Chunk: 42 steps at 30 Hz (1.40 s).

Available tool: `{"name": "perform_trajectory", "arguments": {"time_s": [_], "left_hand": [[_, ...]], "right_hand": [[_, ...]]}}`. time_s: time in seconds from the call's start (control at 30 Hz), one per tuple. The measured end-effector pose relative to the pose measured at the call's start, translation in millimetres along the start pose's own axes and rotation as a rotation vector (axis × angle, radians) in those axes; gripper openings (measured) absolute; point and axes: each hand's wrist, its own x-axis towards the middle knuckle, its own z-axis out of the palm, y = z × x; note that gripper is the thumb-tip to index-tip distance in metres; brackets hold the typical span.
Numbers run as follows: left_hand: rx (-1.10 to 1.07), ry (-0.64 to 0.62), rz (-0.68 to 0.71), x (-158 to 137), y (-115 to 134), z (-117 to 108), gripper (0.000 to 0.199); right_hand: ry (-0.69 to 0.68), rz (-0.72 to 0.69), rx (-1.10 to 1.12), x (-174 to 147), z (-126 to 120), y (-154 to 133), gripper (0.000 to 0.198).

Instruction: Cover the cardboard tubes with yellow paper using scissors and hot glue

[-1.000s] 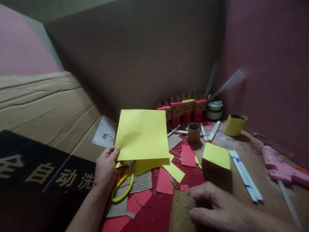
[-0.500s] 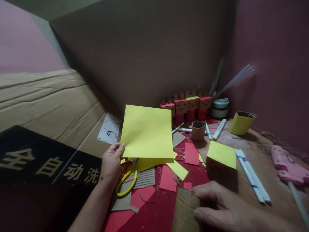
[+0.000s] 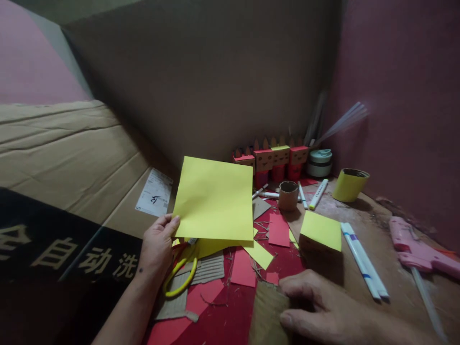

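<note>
My left hand (image 3: 157, 247) pinches the lower left corner of a square yellow sheet of paper (image 3: 215, 199), thumb on top. The sheet is held up above the work surface. Beneath it lie scissors with yellow handles (image 3: 180, 293), their blades mostly hidden, and more yellow paper. At the bottom, the curled fingers and thumb of my right hand (image 3: 316, 304) close on the right side of a brown cardboard piece (image 3: 269, 316); its lower end runs out of view. A box with a yellow top (image 3: 321, 231) stands beyond that hand.
Red paper pieces (image 3: 243, 268) and corrugated cardboard scraps (image 3: 208, 268) litter the red surface. Behind stand several box-headed figures (image 3: 263, 160), a cardboard ring (image 3: 288, 196) and a yellow ring (image 3: 351, 186). White markers (image 3: 364, 261) and a pink glue gun (image 3: 413, 249) lie right. A large carton (image 3: 68, 153) rises left.
The whole view has shifted, so most things appear slightly farther left. The yellow sheet tilts slightly differently in my left hand; both hands keep their grips.
</note>
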Motion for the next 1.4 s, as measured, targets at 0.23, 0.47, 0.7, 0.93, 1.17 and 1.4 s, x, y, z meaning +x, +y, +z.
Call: {"name": "perform_trajectory", "arguments": {"time_s": [0.23, 0.47, 0.7, 0.93, 1.17, 1.4], "left_hand": [[0.009, -0.01, -0.011, -2.2, 2.6, 1.6, 0.026], [0.021, -0.022, -0.012, -2.7, 3.2, 2.8, 0.026], [0.038, -0.019, -0.016, -2.9, 3.9, 3.3, 0.031], [0.052, -0.015, -0.026, -3.4, 7.9, 1.7, 0.037], [0.072, -0.027, -0.038, -4.5, 8.7, 2.0, 0.034], [0.11, -0.042, -0.047, -1.7, 6.4, 1.6, 0.032]], "right_hand": [[0.006, 0.001, 0.01, -0.5, 1.3, 5.3, 0.016], [-0.005, -0.008, 0.046, -1.7, 1.7, 1.6, 0.01], [-0.048, -0.042, 0.126, -0.5, -0.5, 4.4, 0.011], [0.014, -0.015, 0.035, 0.1, 0.0, 3.1, 0.01], [-0.009, 0.012, 0.082, 0.4, 0.1, -2.1, 0.011], [-0.048, -0.031, 0.169, -0.6, -0.4, 2.7, 0.008]]}}
